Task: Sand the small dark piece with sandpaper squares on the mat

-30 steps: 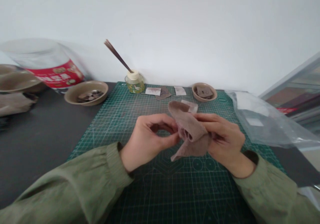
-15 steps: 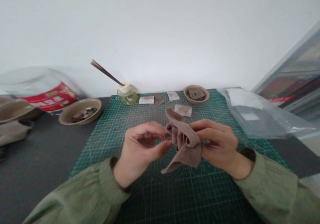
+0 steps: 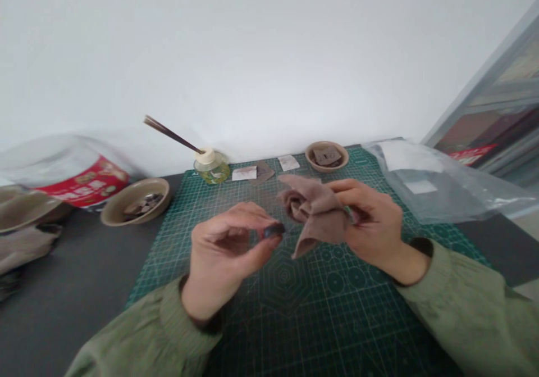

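One dark piece (image 3: pixel 274 230) is pinched in the nearly closed fingers of the left hand (image 3: pixel 225 253), above the green mat (image 3: pixel 290 315); one brown cloth (image 3: pixel 318 205) is gripped there by the right hand (image 3: pixel 374 222), fingers closed. Two white slips (image 3: pixel 244 173) are seen toward its far edge.

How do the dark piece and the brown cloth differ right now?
The dark piece is small and compact; the brown cloth is larger and folded. The piece is near black, the cloth dusty brown. The left hand pinches the piece; the right hand grips the cloth. Both are held above the green mat.
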A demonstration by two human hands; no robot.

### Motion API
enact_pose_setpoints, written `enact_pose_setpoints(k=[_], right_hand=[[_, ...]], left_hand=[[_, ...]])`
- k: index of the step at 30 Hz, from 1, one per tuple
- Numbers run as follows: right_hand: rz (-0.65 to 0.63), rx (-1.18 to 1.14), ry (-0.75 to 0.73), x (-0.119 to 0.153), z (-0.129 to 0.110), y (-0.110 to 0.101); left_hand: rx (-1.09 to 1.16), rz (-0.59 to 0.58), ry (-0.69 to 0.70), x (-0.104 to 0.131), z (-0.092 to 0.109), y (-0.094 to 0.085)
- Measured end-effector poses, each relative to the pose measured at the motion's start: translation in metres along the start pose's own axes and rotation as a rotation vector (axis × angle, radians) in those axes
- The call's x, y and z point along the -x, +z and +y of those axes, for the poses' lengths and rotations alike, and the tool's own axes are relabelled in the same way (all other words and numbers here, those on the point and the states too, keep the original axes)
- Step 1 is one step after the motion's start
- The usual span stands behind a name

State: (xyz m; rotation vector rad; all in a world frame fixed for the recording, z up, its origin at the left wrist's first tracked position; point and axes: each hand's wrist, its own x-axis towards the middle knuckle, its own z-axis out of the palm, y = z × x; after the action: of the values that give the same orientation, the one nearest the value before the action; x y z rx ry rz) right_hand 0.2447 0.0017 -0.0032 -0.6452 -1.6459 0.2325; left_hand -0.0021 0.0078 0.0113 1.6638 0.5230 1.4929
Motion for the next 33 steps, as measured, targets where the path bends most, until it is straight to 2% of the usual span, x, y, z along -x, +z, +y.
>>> enact_pose_setpoints(k=[2, 4, 5, 8, 9, 14, 19, 22, 24, 26, 29, 31, 33], right_hand=[[0.095, -0.023, 0.038, -0.001, -0.002, -0.002], [0.101, -0.038, 0.005, -0.003, -0.003, -0.002], [0.040, -0.031, -0.032, -0.003, -0.004, -0.002], [-0.294, 0.009, -0.155, -0.006, -0.004, -0.004], [-0.350, 0.029, -0.168, -0.007, -0.003, -0.005], [-0.428, 0.187, -0.174, -0.013, -0.003, -0.012], [-0.494, 0.251, -0.231, -0.018, -0.001, -0.017], [-0.561, 0.274, -0.257, -0.016, 0.006, -0.019], [-0.602, 0.260, -0.224, -0.014, 0.008, -0.018], [-0.532, 0.249, -0.121, -0.012, 0.008, -0.017], [-0.264, 0.214, 0.058, -0.011, 0.004, -0.013], [-0.130, 0.140, 0.108, -0.011, 0.001, -0.011], [-0.143, 0.066, 0.116, -0.011, 0.000, -0.008]], left_hand=[[-0.036, -0.039, -0.022, 0.001, -0.001, 0.001], [-0.074, -0.053, -0.075, 0.003, -0.003, 0.003], [-0.094, -0.049, -0.109, 0.005, -0.005, 0.003], [-0.169, -0.022, -0.215, 0.010, -0.007, 0.004], [-0.179, -0.013, -0.226, 0.011, -0.007, 0.004], [-0.213, 0.010, -0.274, 0.010, -0.005, 0.005], [-0.251, 0.010, -0.333, 0.009, -0.005, 0.006], [-0.258, 0.053, -0.311, 0.008, -0.004, 0.006], [-0.304, 0.086, -0.267, 0.007, -0.002, 0.006], [-0.358, 0.068, -0.246, 0.007, -0.001, 0.006], [-0.387, -0.013, -0.278, 0.007, -0.001, 0.005], [-0.379, -0.053, -0.319, 0.008, -0.003, 0.005], [-0.361, -0.079, -0.355, 0.009, -0.004, 0.005]])
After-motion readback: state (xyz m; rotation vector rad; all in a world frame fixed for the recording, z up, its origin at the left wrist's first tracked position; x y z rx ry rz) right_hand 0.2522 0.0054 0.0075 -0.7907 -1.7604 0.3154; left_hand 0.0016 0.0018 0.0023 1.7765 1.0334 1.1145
